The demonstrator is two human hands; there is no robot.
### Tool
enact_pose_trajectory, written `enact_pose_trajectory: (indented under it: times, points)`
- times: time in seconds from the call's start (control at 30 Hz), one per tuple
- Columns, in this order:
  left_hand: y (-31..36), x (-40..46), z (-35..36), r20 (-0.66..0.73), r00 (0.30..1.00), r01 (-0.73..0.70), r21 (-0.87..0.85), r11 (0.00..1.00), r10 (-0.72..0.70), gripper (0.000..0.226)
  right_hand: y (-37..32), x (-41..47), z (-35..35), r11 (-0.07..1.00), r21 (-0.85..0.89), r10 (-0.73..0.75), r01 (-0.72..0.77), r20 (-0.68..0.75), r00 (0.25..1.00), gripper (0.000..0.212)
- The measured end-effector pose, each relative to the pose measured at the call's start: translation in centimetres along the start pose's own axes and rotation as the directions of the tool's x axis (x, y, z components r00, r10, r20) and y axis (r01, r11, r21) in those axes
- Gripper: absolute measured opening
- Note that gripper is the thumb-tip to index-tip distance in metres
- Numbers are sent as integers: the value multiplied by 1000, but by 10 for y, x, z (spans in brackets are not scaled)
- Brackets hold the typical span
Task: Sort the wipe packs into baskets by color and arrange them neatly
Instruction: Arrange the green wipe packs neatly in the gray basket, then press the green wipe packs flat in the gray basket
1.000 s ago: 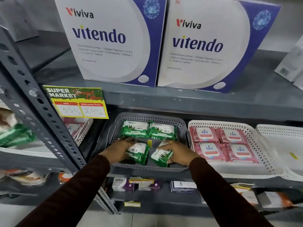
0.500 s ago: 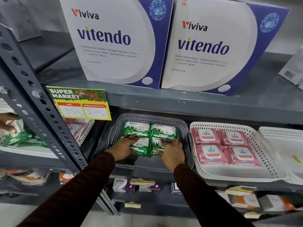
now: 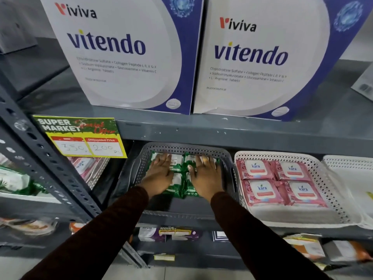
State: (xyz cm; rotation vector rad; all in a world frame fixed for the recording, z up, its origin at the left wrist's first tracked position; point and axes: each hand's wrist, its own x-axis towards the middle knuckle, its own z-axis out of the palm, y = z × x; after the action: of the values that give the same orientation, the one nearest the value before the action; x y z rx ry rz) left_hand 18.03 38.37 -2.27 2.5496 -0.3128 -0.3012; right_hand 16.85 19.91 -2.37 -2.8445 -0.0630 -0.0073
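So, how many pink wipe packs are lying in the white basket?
4, in two rows in the white basket: back left, back right, front left, front right. Any packs underneath would be hidden.

Both hands — left (image 3: 159,174), right (image 3: 204,174) — flat on green wipe packs (image 3: 177,185) in grey basket (image 3: 226,156)

The shelf edge (image 3: 222,131) and the perforated upright (image 3: 40,150) look like painted grey metal, matt and slightly chipped. The grey basket (image 3: 181,147) and the white basket (image 3: 333,190) are perforated plastic with a dull sheen. The green wipe packs (image 3: 181,184) and pink wipe packs (image 3: 280,178) have crinkled, glossy plastic film wrappers. The two Vitendo boxes (image 3: 129,57) look like smooth printed cardboard with a light gloss. The price tag (image 3: 80,136) is printed paper. The sleeves (image 3: 252,229) are dark, matt knitted cloth.
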Motion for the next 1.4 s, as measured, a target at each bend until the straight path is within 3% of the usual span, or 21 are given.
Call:
enact_pose_trajectory:
  times: [0.07,0.13,0.43,0.53,0.6,0.63,0.7,0.77,0.83,0.93,1.03,1.17,1.4]
  points:
    - [-4,16,6,-18,999,47,202,978,-44,64,3,13,14,1000,-11,-22,23,87,996,62]
    - [-10,25,17,-21,996,84,287,954,-81,61,6,19,28,999,-1,-41,41,136,990,62]
    - [-15,34,36,-127,988,128,354,926,-88,59,11,21,43,999,0,-48,48,122,991,63]
    - [-8,41,27,-115,985,170,438,883,-132,60,11,33,28,998,43,-46,36,246,968,64]
    - [8,37,26,-82,975,223,442,869,-208,61,19,29,8,985,169,-79,25,322,943,63]
    - [20,36,30,-94,973,233,399,887,-213,61,27,24,-4,965,259,-118,47,266,957,61]
    - [57,34,41,-177,975,179,254,951,-136,62,50,5,-31,898,391,-206,200,-27,978,55]
    - [106,34,62,-305,952,10,144,990,35,61,90,-19,-55,863,386,-234,327,-267,935,47]
    - [159,37,85,-327,914,-191,178,965,241,60,147,-34,-71,885,358,-181,297,-323,929,45]
    - [221,53,128,-226,902,-303,274,913,368,59,242,-41,-86,976,209,-18,66,-225,974,49]
    - [252,71,166,-130,960,-201,290,936,247,62,318,-38,-92,987,112,129,-119,-85,988,49]
    - [254,86,202,-33,999,-22,246,969,31,68,359,-33,-86,992,31,117,-119,68,991,53]
    - [263,92,206,-72,992,-70,375,924,104,66,358,-27,-67,993,63,92,-102,147,985,60]
